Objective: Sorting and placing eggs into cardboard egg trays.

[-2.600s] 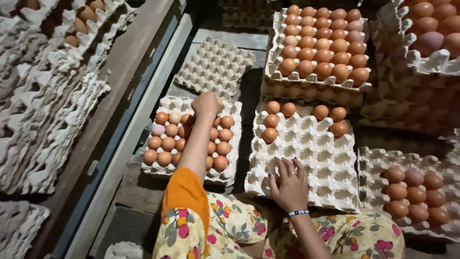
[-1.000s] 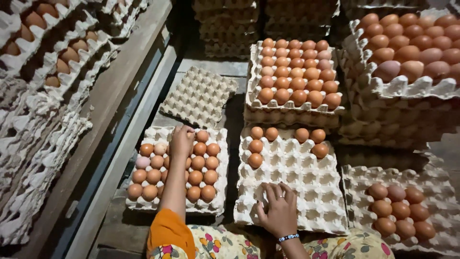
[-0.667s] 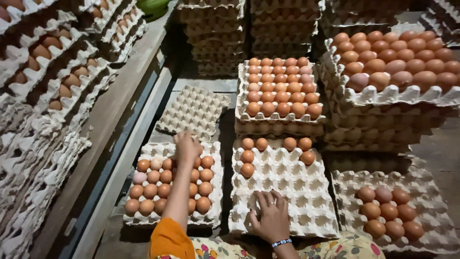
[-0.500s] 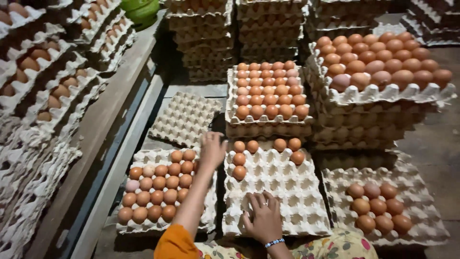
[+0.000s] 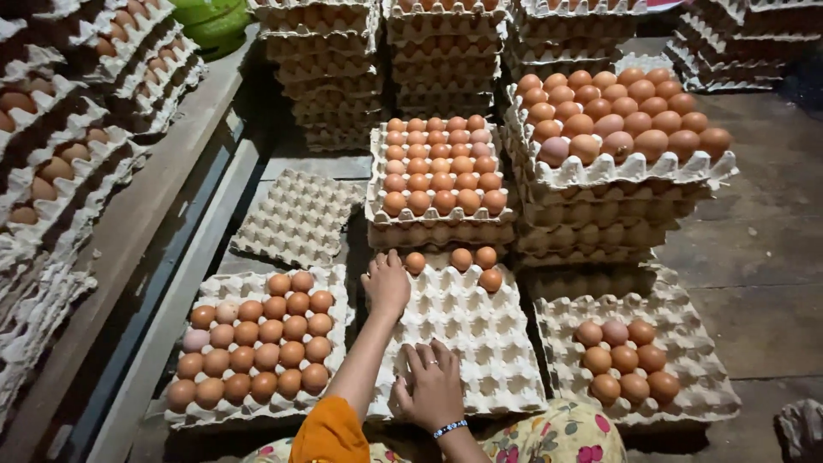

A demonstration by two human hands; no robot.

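My left hand (image 5: pixel 387 283) reaches out on an orange-sleeved arm and is cupped palm-down over the far left corner of the middle egg tray (image 5: pixel 480 343). What lies under its fingers is hidden. Several brown eggs (image 5: pixel 463 260) sit along that tray's far row, just right of the hand. My right hand (image 5: pixel 433 390), with a beaded bracelet at the wrist, rests flat with fingers spread on the tray's near edge and holds nothing. Left of the arm is a nearly full tray of brown eggs (image 5: pixel 257 339).
A tray on the right (image 5: pixel 686 377) holds several eggs. An empty tray (image 5: pixel 296 219) lies behind the left one. Stacks of full trays (image 5: pixel 441 171) (image 5: pixel 613 137) stand behind, with more stacks further back. A wooden ledge with egg trays (image 5: pixel 77 163) runs along the left.
My left hand moved from the full left tray across to the far left corner of the middle tray. The right hand stayed on the near edge. The view tilted up, showing more stacks.
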